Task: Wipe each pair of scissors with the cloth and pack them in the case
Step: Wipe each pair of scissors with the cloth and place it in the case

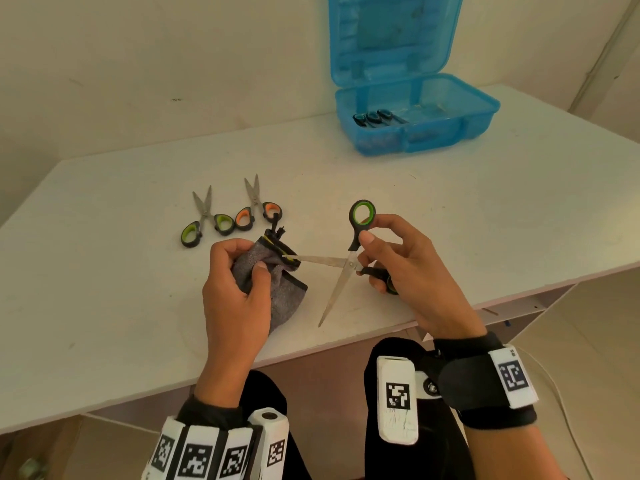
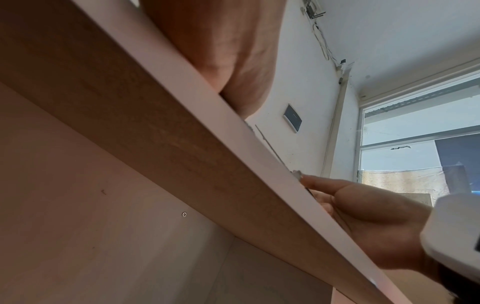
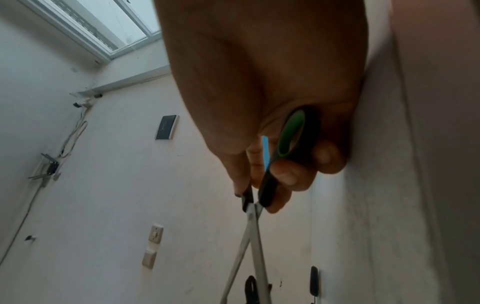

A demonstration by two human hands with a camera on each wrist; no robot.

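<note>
Over the table's front, my right hand (image 1: 388, 258) grips the black and green handles of a large pair of scissors (image 1: 341, 268) with its blades spread wide. One blade points left into the grey cloth (image 1: 277, 282), which my left hand (image 1: 239, 271) pinches around the blade tip. The other blade points down toward the table edge. The right wrist view shows the same scissors (image 3: 259, 209) in my right hand's fingers (image 3: 285, 176). Two smaller pairs lie on the table: green-handled scissors (image 1: 206, 220) and orange-handled scissors (image 1: 258, 209). The blue case (image 1: 415, 129) stands open at the back right with dark-handled scissors (image 1: 375, 118) inside.
The white table (image 1: 450, 209) ends close to my hands, and its front edge (image 2: 233, 115) fills the left wrist view. A wall rises behind the table. My knees are below the edge.
</note>
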